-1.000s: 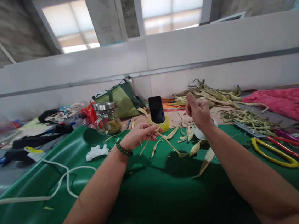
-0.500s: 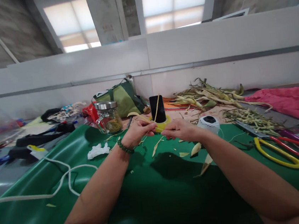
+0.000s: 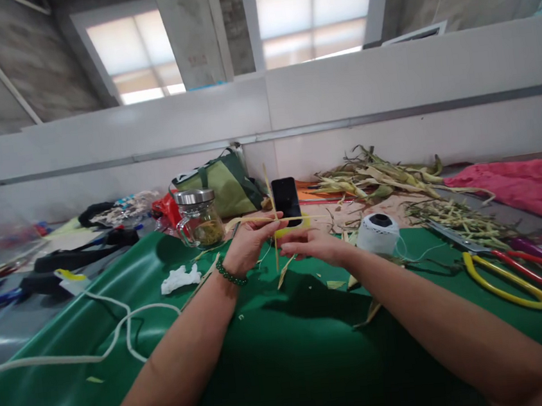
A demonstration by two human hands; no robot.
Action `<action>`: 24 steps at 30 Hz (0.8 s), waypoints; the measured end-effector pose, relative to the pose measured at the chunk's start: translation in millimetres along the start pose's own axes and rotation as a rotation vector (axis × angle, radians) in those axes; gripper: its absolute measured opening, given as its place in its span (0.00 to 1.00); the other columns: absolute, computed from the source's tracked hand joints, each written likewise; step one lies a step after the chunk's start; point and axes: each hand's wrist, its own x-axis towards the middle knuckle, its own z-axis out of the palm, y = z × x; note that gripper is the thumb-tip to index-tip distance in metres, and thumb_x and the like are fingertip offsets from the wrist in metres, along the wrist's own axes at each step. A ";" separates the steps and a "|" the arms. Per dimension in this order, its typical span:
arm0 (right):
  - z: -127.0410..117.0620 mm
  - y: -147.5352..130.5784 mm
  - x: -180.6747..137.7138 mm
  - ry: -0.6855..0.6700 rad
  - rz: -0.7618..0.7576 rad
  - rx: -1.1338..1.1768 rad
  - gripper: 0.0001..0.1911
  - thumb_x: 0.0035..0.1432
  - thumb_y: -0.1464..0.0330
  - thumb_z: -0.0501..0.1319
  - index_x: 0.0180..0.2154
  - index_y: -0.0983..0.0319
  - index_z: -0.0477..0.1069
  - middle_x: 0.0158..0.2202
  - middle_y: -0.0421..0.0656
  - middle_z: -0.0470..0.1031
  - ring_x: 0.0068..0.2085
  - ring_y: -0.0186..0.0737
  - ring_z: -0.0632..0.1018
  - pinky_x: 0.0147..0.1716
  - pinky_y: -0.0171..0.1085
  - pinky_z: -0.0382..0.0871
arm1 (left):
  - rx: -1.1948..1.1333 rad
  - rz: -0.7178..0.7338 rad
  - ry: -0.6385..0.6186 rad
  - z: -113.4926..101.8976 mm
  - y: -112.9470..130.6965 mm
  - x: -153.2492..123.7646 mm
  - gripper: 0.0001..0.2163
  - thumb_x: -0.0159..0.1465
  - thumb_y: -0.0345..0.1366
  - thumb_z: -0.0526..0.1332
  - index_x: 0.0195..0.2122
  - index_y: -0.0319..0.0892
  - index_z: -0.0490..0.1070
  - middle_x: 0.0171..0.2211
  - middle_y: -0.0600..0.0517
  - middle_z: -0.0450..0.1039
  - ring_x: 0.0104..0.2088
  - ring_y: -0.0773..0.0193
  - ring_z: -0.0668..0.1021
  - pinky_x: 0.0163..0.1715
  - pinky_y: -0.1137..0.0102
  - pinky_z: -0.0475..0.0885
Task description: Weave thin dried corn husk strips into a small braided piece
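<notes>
Crossed strips [image 3: 268, 190]: Two narrow, pale, dry-looking lengths of plant meet in a cross at the centre, held above the green sheet [image 3: 288, 369]. One is nearly upright; the other runs left to right.
Left hand [image 3: 250, 240]: Thumb and fingertips are closed in a pinch at the crossing, gripping the strips.
Right hand [image 3: 317, 246]: Fingers are half curled, right beside the lower end of the upright piece; from where I stand, I cannot tell whether they hold it.
Crossing: I can make out no tie here, so a slackened pinch would probably let the cross slip or twist out of square.
Dryness: A hard tug or sharp fold could split such thin pieces.
Phone [image 3: 286, 198]: It stands just beyond, a yellow ring [image 3: 297, 225] at its foot; a long end swung far might brush it.
Thread spool [image 3: 378, 234]: It sits right of the right hand, its loose thread trailing rightward; a sweeping forearm could knock it.
</notes>
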 end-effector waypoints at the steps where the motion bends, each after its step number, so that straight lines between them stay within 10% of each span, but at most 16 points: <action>1: 4.6 2.1 0.6 0.005 -0.054 -0.016 0.11 0.46 0.63 0.67 0.30 0.63 0.77 0.29 0.40 0.77 0.32 0.33 0.73 0.31 0.31 0.66 | 0.023 0.014 0.005 1.9 -0.8 -0.6 0.12 0.44 0.39 0.73 0.27 0.37 0.80 0.46 0.42 0.77 0.44 0.57 0.77 0.42 0.68 0.71; 15: 20.1 -1.0 -6.7 0.089 -0.288 -0.345 0.16 0.54 0.65 0.59 0.17 0.63 0.65 0.16 0.36 0.62 0.21 0.29 0.62 0.22 0.31 0.55 | 0.138 0.051 0.012 -0.1 -0.3 -0.6 0.11 0.44 0.40 0.72 0.23 0.38 0.79 0.27 0.48 0.78 0.34 0.61 0.77 0.39 0.69 0.71; 24: 1.0 -14.1 -18.5 0.324 -0.413 -0.733 0.26 0.61 0.56 0.52 0.16 0.63 0.66 0.15 0.38 0.63 0.20 0.30 0.62 0.22 0.33 0.51 | 0.032 -0.232 -0.084 -11.1 7.7 2.5 0.22 0.54 0.53 0.65 0.32 0.35 0.78 0.27 0.44 0.80 0.31 0.61 0.81 0.35 0.70 0.74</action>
